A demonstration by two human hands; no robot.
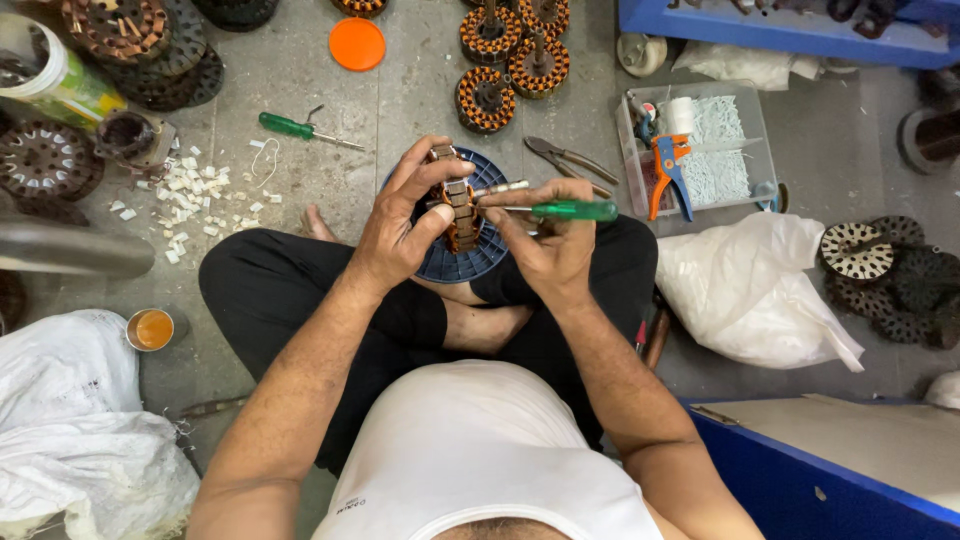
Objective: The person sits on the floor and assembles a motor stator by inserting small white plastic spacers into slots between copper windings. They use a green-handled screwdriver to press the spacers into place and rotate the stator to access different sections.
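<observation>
Head view, person seated cross-legged on a grey concrete floor.

Left hand: closed around a wound stator, held on edge above the lap; thumb on the near side, fingers curled over the top rim. The stator's copper-brown windings face the camera between the two hands, just right of the left palm.

Right hand: closed on a green-handled screwdriver, handle pointing right, metal shaft running left so its tip meets the stator's side. The right fingertips lie just beside the stator.

Directly beneath stator and hands: a round blue plastic disc, resting by the knees.

On the floor toward the far edge: a second green screwdriver, an orange lid, three more wound stators, pliers. To the right, a clear plastic tray holding white pieces and an orange-and-blue tool. White scraps are scattered at left. White sacks lie at the near left and right.
</observation>
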